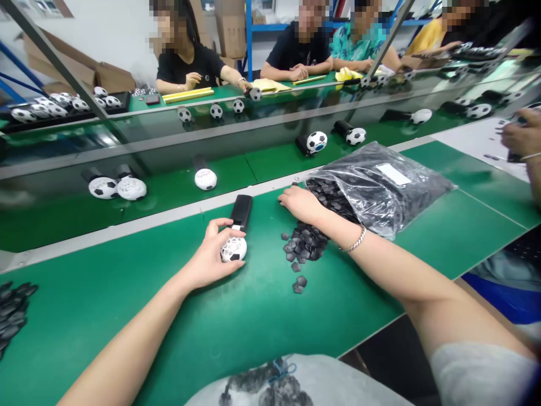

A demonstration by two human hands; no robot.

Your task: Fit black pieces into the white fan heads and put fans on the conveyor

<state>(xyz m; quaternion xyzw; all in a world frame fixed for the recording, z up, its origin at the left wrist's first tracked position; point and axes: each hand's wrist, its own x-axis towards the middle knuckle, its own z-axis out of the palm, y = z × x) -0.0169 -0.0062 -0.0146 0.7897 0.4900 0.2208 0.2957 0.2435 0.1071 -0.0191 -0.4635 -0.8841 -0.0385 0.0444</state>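
Observation:
My left hand (211,254) is closed around a white soccer-ball-shaped piece (233,249), its fingers curved over the top and its thumb at the near side. The ball has open lattice gaps and a black patch, and a black handle (242,211) extends from it across the green table. My right hand (301,203) is beside the mouth of a clear plastic bag (406,197) full of black pieces, its fingers bent and drawn together. What they hold, if anything, is hidden. Below that hand lies a loose heap of black pentagon pieces (310,243).
Beyond the table's metal edge, a green conveyor belt (270,169) carries several ball pieces with black handles. A pile of black parts (14,310) sits at far left. Co-workers sit across the line, and another person's hand (524,135) shows at right.

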